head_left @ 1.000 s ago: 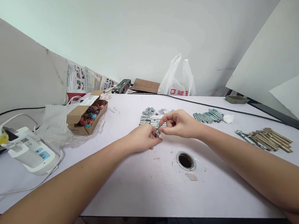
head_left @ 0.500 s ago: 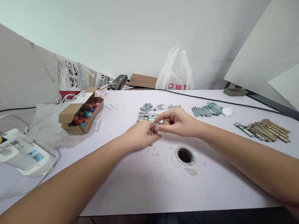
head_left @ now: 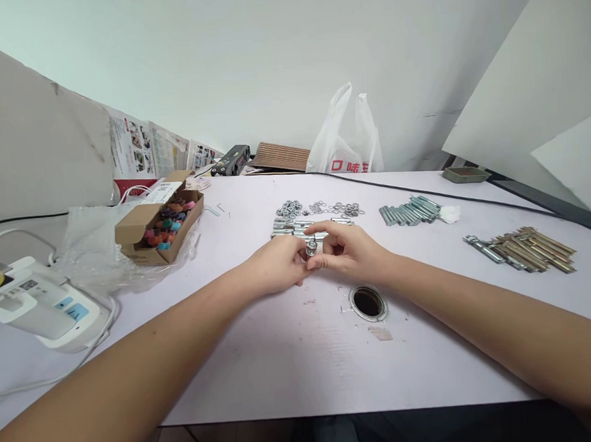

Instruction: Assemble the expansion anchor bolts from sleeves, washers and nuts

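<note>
My left hand (head_left: 281, 262) is closed around a bolt (head_left: 311, 249) whose nut end shows beyond the fingers; its shaft is hidden in the grip. My right hand (head_left: 350, 248) is beside it, thumb and index finger spread above and below the nut end. Whether the thumb touches the bolt I cannot tell. Just behind both hands lie silver metal sleeves (head_left: 296, 227), partly covered by the fingers. Past these are a pile of nuts (head_left: 289, 209), several thin rings (head_left: 317, 207) and flat washers (head_left: 349, 210).
To the right lie silver studs (head_left: 409, 211), a crumpled white tissue (head_left: 450, 214) and assembled anchor bolts (head_left: 522, 250). A round hole (head_left: 367, 304) opens in the table (head_left: 264, 369). At left are a cardboard box (head_left: 140, 232) and a white power strip (head_left: 45, 309). A plastic bag (head_left: 338, 145) stands behind.
My right thumb and index finger have moved apart from a pinch at the bolt's end, and the nut end now shows between them. My left hand keeps its grip.
</note>
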Action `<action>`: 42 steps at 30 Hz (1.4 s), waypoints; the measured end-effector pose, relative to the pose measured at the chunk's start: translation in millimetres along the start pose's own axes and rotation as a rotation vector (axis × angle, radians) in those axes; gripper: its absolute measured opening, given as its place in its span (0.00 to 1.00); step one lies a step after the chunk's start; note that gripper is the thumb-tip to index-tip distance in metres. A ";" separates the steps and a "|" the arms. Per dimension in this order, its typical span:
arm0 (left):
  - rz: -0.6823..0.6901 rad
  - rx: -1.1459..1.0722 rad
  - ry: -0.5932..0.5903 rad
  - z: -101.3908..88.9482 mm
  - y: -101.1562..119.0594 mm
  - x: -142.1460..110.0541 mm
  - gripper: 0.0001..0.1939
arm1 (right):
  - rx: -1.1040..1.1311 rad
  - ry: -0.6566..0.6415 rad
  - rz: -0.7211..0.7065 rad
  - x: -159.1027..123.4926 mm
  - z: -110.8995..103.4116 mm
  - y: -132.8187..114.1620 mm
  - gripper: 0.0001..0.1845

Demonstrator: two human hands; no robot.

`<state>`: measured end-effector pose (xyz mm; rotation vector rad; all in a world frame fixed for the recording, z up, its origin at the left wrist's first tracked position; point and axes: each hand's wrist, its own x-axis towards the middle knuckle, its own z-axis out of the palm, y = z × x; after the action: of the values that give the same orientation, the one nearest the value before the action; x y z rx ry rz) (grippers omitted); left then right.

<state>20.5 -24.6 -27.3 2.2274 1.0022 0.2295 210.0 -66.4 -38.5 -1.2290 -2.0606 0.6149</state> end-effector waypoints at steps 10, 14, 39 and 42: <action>0.034 -0.023 -0.026 -1.4 -1.4 -1.9 0.13 | 0.071 0.153 -0.040 -3.5 -9.4 -4.4 0.17; 0.045 -0.016 -0.030 -2.8 -0.5 -2.1 0.14 | 0.189 0.044 -0.079 -4.7 -10.4 -3.7 0.23; 0.001 -0.054 -0.057 -3.5 -0.2 -2.4 0.13 | 0.383 0.369 0.011 -3.3 -14.6 -3.3 0.35; 0.001 -0.047 -0.047 -2.7 -0.4 -1.5 0.12 | 0.232 0.138 0.077 -3.3 -11.5 -8.3 0.19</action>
<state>18.1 -24.1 -25.3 2.1807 0.9613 0.1980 214.7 -72.3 -26.1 -1.1847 -1.7805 0.7603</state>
